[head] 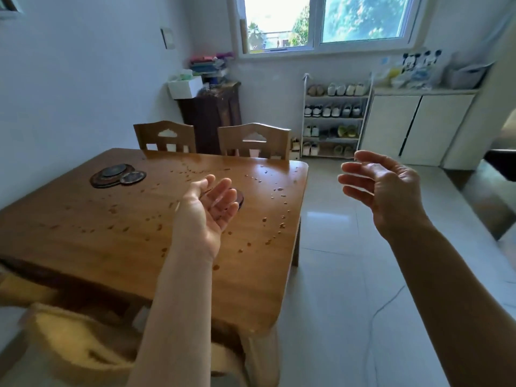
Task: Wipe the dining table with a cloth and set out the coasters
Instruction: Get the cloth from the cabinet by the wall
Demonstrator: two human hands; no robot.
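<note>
- Nearest, the left hand hovers palm-up and empty over the table, fingers loosely spread.
- Right hand hangs open, empty, over the floor.
- Droplets speckle the wood.
- Farther left, stacked coasters lie near two chairs.

I am looking into a home dining room. A wooden dining table fills the lower left of the frame, with two wooden chairs behind it. At centre right, a shoe rack stands under a window, beside white cupboards.
</note>
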